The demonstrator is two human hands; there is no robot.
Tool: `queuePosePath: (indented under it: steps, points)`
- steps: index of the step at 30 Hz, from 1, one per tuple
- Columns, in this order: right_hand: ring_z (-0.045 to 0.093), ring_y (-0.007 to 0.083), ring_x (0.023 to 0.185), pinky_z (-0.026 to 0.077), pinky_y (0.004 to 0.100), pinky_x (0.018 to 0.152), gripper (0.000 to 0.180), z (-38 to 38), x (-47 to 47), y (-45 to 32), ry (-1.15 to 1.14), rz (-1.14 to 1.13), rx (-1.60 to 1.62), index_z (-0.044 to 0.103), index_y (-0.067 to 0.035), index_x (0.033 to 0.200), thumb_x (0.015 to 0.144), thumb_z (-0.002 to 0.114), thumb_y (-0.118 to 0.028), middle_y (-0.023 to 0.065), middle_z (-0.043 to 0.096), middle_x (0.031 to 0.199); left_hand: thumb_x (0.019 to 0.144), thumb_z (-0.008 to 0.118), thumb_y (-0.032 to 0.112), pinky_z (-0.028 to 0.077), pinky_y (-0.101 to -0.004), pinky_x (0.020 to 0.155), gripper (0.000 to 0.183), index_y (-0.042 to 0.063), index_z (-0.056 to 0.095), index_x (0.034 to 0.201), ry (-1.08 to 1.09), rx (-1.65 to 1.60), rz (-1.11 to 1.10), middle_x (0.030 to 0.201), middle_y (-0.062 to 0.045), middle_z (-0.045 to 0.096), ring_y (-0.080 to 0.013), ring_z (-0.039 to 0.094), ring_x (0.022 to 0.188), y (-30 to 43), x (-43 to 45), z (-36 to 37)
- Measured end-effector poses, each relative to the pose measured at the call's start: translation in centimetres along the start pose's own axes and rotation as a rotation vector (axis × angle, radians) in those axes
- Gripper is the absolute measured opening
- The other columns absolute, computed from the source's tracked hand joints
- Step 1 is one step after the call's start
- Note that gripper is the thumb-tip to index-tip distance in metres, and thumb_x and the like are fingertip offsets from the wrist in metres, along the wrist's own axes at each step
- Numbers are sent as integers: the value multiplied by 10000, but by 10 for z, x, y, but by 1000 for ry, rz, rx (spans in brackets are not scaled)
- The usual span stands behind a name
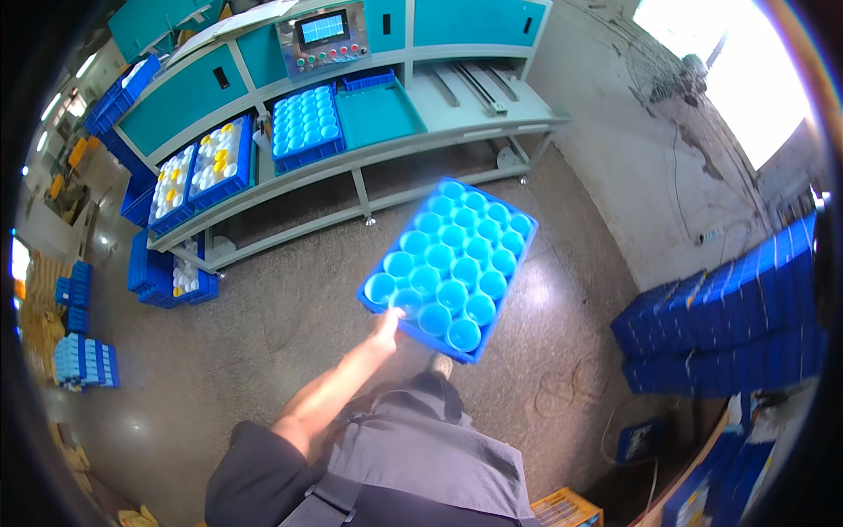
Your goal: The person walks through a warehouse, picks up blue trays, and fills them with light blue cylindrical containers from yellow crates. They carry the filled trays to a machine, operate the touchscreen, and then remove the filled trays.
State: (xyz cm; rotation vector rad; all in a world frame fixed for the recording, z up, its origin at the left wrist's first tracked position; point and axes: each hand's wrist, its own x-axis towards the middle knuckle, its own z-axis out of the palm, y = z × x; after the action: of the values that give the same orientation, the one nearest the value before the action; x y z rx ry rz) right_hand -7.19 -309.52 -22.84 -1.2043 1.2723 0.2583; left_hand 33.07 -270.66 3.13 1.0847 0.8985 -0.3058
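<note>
My left hand (386, 331) grips the near edge of a blue plastic crate (416, 334), fingers partly hidden by it. Rows of open light-blue plastic cups (452, 265) fill the crate, mouths up. It is held tilted above the floor, in front of my body. My right hand is out of view. Beyond stands a teal and white machine (471, 23) with a workbench, carrying a similar crate of light-blue cups (305, 118) beside a bare teal tray (379, 113).
Crates of white and yellow pieces (220, 158) sit at the bench's left end. Further crates (174, 283) stand on the floor below. Stacked blue crates (718, 316) line the right wall, near a fan (688, 79). A cable (609, 435) trails at lower right.
</note>
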Motion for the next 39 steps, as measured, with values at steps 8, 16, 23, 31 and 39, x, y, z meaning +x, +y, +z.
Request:
queuePosePath:
  steps: [8,16,23,31,39]
  points:
    - [675,193,775,532,346,615,285,152,52,-417,-131,-363,-452,567,-38,1172,1013,530,-272,104,695,980,850,632,108,606,-418,801,410,-25,558,1230,294,-432,37,1194,-172,599,-298,651,996,172,135,98]
    - [676,241,841,554,384,699,267,282,105,-517,-210,-247,-448,595,-14,1120,1001,544,-246,121,684,988,885,653,220,574,-407,696,428,-65,575,1194,503,-600,-37,1133,-184,631,-289,659,927,266,295,175]
    - [662,261,952,542,382,779,326,357,170,-490,-421,-354,-968,600,15,1182,973,590,-235,168,676,1043,843,783,330,511,-452,983,714,61,427,1400,234,-661,5,1395,-152,465,-324,473,1276,324,390,197]
    - [673,181,820,537,322,670,310,484,192,-687,-453,-237,-1049,640,16,1103,953,616,-255,129,702,941,853,742,402,507,-359,791,611,113,557,1359,72,205,46,1131,-54,674,-192,619,939,321,461,60]
    - [663,172,767,531,304,656,315,787,72,-915,-584,-1045,-746,649,28,1109,996,578,-257,129,719,919,923,574,307,515,-398,556,328,6,678,848,384,561,-211,680,-110,641,-235,635,580,185,365,-78]
